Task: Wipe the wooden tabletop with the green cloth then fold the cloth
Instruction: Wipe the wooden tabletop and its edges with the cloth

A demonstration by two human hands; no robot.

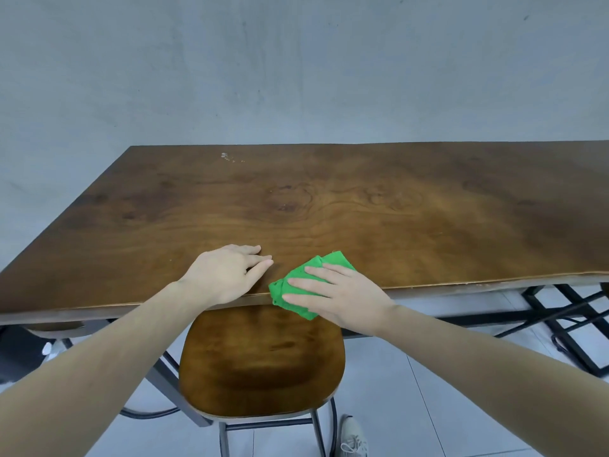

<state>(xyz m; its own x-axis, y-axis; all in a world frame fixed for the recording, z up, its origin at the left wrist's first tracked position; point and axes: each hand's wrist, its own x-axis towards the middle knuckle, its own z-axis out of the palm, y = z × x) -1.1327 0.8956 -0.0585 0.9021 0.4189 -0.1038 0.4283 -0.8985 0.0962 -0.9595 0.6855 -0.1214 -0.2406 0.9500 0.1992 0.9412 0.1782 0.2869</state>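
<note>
Two hands are showing, the left hand (227, 272) and the right hand (342, 295), with one green cloth (316, 262), one wooden tabletop (329, 199), one chair (260, 361) and one shoe (353, 437) (partly cut off).

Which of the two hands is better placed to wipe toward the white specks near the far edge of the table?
The right hand. It lies flat on the green cloth at the near edge of the tabletop; the left hand rests bare beside it. The white specks lie far ahead.
</note>
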